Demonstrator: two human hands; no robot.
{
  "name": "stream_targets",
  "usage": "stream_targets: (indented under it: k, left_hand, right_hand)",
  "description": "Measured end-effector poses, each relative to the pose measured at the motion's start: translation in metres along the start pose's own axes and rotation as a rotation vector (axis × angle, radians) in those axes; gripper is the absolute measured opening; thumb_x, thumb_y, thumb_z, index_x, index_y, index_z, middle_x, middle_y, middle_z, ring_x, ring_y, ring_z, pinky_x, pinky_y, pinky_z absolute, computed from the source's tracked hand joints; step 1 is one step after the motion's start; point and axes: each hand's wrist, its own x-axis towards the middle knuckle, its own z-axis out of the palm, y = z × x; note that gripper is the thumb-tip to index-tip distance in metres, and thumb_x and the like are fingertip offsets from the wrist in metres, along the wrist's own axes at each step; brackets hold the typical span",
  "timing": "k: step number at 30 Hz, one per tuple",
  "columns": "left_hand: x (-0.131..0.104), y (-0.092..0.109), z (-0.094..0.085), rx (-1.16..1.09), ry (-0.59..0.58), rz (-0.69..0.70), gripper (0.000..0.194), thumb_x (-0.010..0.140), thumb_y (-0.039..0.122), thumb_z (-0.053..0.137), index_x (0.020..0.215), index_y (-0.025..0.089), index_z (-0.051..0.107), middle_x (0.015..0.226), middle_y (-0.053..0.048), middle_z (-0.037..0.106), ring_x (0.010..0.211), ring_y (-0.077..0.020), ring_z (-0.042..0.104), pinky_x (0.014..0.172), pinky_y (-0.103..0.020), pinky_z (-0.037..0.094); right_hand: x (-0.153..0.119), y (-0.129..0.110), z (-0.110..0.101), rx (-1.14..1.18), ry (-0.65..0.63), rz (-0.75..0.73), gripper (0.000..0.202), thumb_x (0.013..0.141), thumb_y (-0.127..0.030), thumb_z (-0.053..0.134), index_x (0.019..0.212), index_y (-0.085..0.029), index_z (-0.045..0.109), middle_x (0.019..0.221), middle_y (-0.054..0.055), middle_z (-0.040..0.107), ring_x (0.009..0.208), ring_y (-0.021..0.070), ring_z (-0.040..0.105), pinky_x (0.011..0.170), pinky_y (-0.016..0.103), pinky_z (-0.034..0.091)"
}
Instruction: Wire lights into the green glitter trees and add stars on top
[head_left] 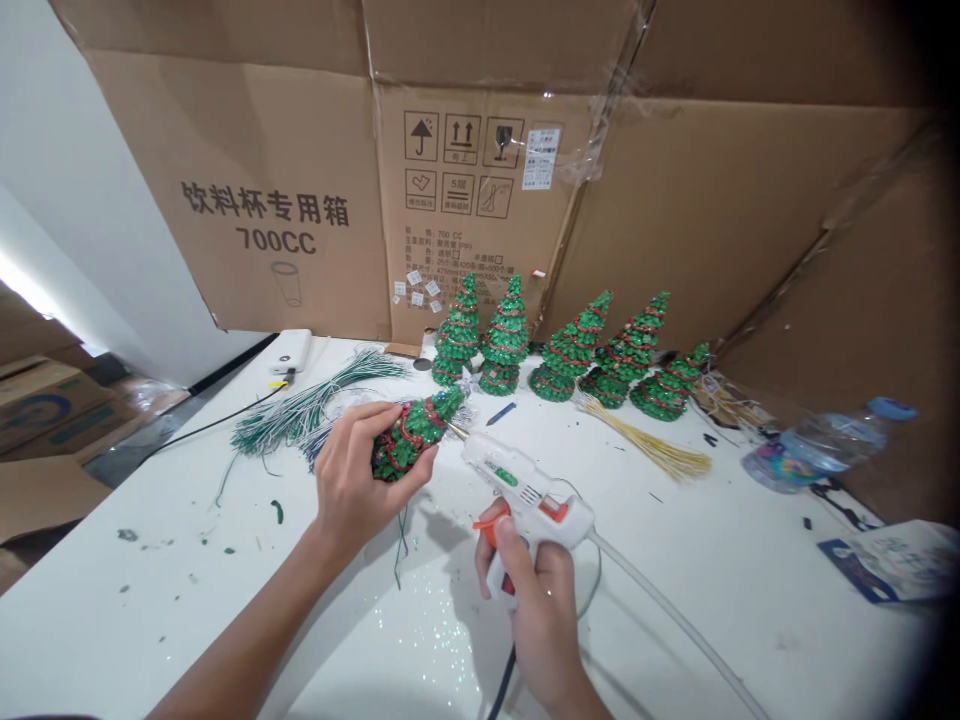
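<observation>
- Green tree (416, 428): item under work, tilted with its tip toward 1 o'clock, held above the white table (172, 560). I take it as the centre of the clock for every bearing below.
- Left hand (367, 465): I record it clamped around the tree's lower part, fingers on the far side, thumb on the near side.
- Right hand (544, 600): at 4 o'clock, wrapped around the grip of the glue gun (525, 470), a finger at the orange trigger. From my remote post I cannot tell whether the trigger is pressed. The hands are apart.
- Nozzle (457, 431): close beside the tree's upper part; contact cannot be confirmed.
- Stock: five trees (506, 345) stand from 1 o'clock round to nearly 3, all with red garland.
- Supplies: green wire (300, 410) toward 10 o'clock, yellow wire (652, 445) at 3, bottle (832, 445) farther out at 3. Glitter (420, 640) is scattered at 6.
- Progress, in my judgement: garland is already on the held tree; gluing near its top appears under way and unfinished. Whether the five are complete, I cannot certify.
</observation>
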Motion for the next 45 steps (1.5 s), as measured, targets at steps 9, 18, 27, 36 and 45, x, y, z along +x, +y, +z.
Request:
stream_targets:
  k: [9, 18, 27, 36, 45]
  left_hand:
    - [0.001, 0.000, -0.001, 0.007, 0.006, 0.012, 0.053, 0.083, 0.027, 0.092, 0.126, 0.016, 0.063, 0.116, -0.016, 0.075, 0.105, -0.0298, 0.076, 0.091, -0.044, 0.065]
    - [0.002, 0.002, 0.000, 0.011, 0.009, 0.023, 0.053, 0.083, 0.027, 0.091, 0.126, 0.016, 0.063, 0.115, -0.016, 0.075, 0.105, -0.0299, 0.076, 0.091, -0.044, 0.065]
    - [0.001, 0.002, -0.001, 0.017, 0.001, 0.013, 0.054, 0.083, 0.028, 0.091, 0.128, 0.018, 0.063, 0.116, -0.014, 0.075, 0.105, -0.0289, 0.076, 0.092, -0.044, 0.065]
    - [0.000, 0.002, -0.001, 0.014, -0.004, 0.003, 0.055, 0.083, 0.028, 0.091, 0.130, 0.021, 0.062, 0.117, -0.013, 0.075, 0.106, -0.0288, 0.076, 0.091, -0.044, 0.065]
    - [0.001, 0.001, 0.000, 0.014, -0.012, -0.004, 0.053, 0.083, 0.027, 0.090, 0.128, 0.020, 0.062, 0.116, -0.013, 0.075, 0.104, -0.0278, 0.076, 0.089, -0.041, 0.064]
  right_hand:
    - [0.008, 0.012, -0.007, -0.051, -0.103, -0.054, 0.047, 0.102, -0.065, 0.063, 0.094, -0.019, 0.069, 0.064, -0.002, 0.055, 0.054, 0.0116, 0.046, 0.051, 0.025, 0.042]
    - [0.002, 0.009, 0.001, 0.007, -0.033, -0.018, 0.047, 0.100, -0.065, 0.067, 0.089, -0.020, 0.067, 0.066, -0.002, 0.054, 0.056, 0.0115, 0.046, 0.053, 0.026, 0.041]
    - [0.005, 0.013, -0.003, -0.037, -0.082, -0.017, 0.050, 0.102, -0.067, 0.062, 0.087, -0.020, 0.064, 0.066, -0.002, 0.054, 0.056, 0.0116, 0.046, 0.052, 0.025, 0.043]
    - [0.006, 0.013, -0.004, -0.066, -0.083, -0.016, 0.049, 0.103, -0.067, 0.061, 0.086, -0.021, 0.064, 0.064, -0.002, 0.053, 0.055, 0.0122, 0.044, 0.053, 0.026, 0.046]
    - [0.000, 0.016, -0.005, -0.049, -0.041, -0.010, 0.048, 0.100, -0.066, 0.065, 0.103, -0.019, 0.071, 0.067, -0.002, 0.056, 0.056, 0.0134, 0.046, 0.056, 0.028, 0.046]
